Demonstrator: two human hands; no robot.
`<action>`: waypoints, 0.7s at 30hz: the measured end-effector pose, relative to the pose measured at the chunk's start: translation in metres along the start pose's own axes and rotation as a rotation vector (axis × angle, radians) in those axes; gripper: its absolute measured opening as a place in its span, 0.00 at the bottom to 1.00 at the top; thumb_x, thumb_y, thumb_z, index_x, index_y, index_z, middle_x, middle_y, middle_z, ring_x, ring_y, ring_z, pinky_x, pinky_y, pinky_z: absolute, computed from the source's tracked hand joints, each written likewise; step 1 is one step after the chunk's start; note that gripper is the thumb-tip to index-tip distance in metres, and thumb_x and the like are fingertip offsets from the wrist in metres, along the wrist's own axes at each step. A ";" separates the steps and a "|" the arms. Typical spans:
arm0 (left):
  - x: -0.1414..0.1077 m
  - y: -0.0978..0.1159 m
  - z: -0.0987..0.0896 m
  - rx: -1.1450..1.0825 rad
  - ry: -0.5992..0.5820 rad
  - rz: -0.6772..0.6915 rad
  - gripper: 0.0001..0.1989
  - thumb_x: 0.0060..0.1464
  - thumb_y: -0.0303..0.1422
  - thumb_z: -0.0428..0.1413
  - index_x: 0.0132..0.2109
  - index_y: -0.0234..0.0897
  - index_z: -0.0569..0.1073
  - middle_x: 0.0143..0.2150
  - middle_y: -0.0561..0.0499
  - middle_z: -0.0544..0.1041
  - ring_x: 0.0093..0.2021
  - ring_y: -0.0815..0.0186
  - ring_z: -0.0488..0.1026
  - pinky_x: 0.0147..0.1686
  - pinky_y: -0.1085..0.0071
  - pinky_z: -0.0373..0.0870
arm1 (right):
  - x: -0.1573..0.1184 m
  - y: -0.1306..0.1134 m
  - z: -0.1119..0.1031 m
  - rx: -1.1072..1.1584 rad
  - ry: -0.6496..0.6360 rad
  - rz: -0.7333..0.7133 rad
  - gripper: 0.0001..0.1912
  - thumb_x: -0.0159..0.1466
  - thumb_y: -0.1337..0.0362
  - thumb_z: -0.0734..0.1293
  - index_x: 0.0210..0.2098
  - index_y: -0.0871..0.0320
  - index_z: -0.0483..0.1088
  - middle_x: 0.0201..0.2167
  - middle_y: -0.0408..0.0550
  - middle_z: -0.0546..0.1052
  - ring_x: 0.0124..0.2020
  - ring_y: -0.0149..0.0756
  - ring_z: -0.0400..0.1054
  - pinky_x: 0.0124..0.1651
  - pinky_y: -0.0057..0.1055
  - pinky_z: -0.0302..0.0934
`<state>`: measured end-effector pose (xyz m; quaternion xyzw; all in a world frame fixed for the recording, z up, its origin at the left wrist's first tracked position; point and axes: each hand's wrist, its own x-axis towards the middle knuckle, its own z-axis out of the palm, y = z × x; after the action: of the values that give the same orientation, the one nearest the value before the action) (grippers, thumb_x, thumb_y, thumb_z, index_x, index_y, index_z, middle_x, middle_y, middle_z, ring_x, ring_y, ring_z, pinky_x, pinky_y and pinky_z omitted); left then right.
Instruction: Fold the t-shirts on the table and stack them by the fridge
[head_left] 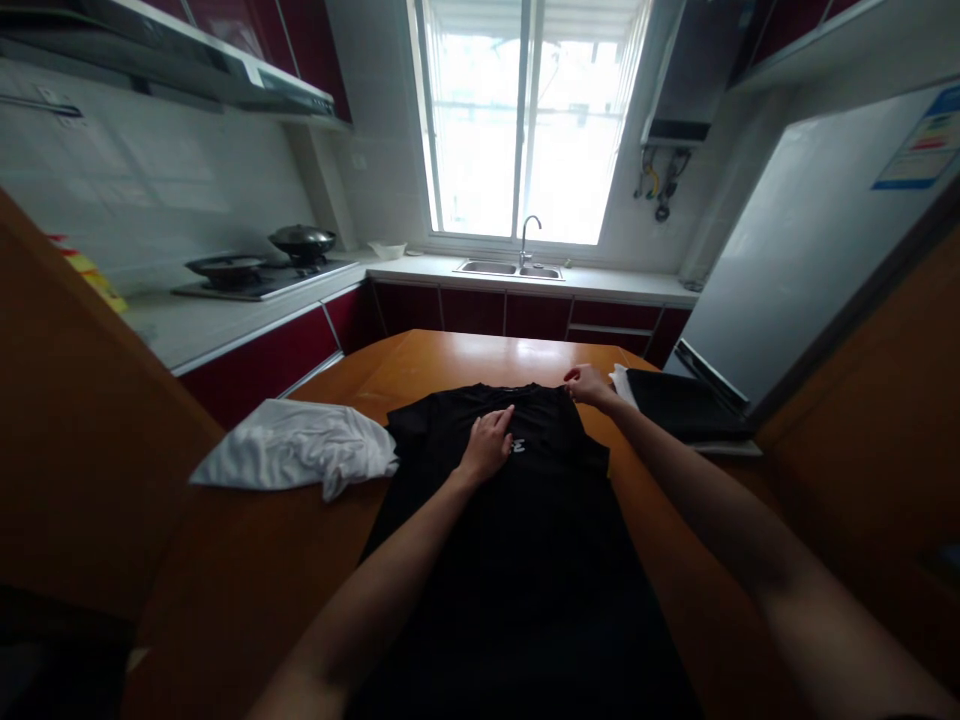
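Observation:
A black T-shirt (525,540) lies spread on the wooden table, its collar toward the window and its hem toward me. A small white print shows on its chest. My left hand (489,443) rests on the upper chest beside the print, fingers stretched out over the cloth. At the shoulder on the right, my right hand (586,384) pinches the edge of the T-shirt between thumb and fingers. Both short sleeves lie out to the sides.
Crumpled white cloth (300,450) lies on the table (465,352) at left. Folded dark clothes (679,405) are stacked at right, near the fridge (795,230). Behind the table runs a counter with a sink (487,267) and a stove with a lidded pan (301,240).

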<state>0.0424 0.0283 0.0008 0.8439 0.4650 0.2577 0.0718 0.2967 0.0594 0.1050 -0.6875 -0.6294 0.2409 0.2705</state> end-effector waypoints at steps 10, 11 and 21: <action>0.025 0.044 -0.002 -0.068 -0.169 -0.101 0.15 0.67 0.35 0.50 0.55 0.41 0.76 0.52 0.44 0.76 0.54 0.57 0.73 0.57 0.62 0.67 | -0.110 0.100 0.030 -0.068 0.351 -0.162 0.16 0.62 0.73 0.57 0.39 0.61 0.76 0.44 0.56 0.78 0.49 0.43 0.71 0.56 0.37 0.62; 0.035 0.050 0.002 -0.056 -0.191 -0.154 0.15 0.66 0.37 0.51 0.54 0.40 0.76 0.53 0.42 0.75 0.55 0.54 0.72 0.57 0.60 0.67 | -0.115 0.105 0.034 -0.084 0.346 -0.184 0.16 0.62 0.72 0.58 0.41 0.61 0.76 0.45 0.55 0.78 0.50 0.43 0.70 0.57 0.37 0.62; 0.096 0.077 0.043 -0.073 -0.269 -0.313 0.05 0.58 0.33 0.58 0.39 0.36 0.74 0.43 0.45 0.75 0.46 0.58 0.73 0.45 0.66 0.71 | -0.130 0.118 0.037 -0.177 0.193 -0.012 0.21 0.64 0.53 0.70 0.53 0.56 0.74 0.54 0.56 0.74 0.57 0.51 0.64 0.56 0.44 0.59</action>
<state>0.1635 0.0693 0.0277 0.7849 0.5671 0.1451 0.2031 0.3465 -0.0747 -0.0035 -0.7248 -0.6233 0.1155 0.2698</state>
